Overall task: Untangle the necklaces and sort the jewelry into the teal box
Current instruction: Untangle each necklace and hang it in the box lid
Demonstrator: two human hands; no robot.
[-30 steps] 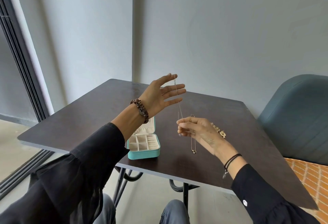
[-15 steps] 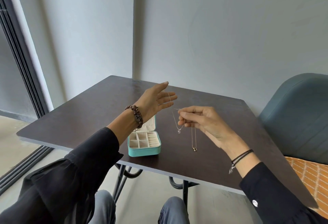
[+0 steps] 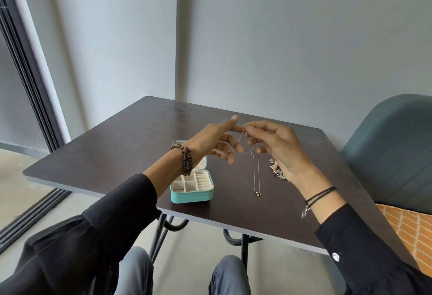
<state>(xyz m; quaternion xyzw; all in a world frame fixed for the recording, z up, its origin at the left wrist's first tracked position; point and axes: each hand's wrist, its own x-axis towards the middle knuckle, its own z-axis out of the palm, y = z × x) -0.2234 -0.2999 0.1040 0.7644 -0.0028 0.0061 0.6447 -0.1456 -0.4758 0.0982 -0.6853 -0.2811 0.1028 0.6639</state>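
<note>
Both hands are raised over the dark table point(image 3: 117, 149). My right hand point(image 3: 282, 152) pinches a thin necklace chain point(image 3: 254, 173) between thumb and fingertips near its top. The chain hangs down to a small gold pendant point(image 3: 257, 193) just above the tabletop. A second fine strand runs across to my left hand point(image 3: 215, 141), whose fingers are stretched out with the strand draped over them. The teal box point(image 3: 191, 197) stands open below my left wrist, its cream compartments showing. Under my right palm lies a cluster of other jewelry point(image 3: 277, 169), partly hidden.
A teal upholstered chair point(image 3: 392, 154) with an orange patterned cushion point(image 3: 411, 229) stands at the table's right side. Grey walls close off the back, and a dark door frame point(image 3: 30, 84) is at the left. My knees are under the table's near edge.
My left hand has come down and toward the right hand. The right hand has risen, so the fingertips of both now meet at the chain above the table's middle.
</note>
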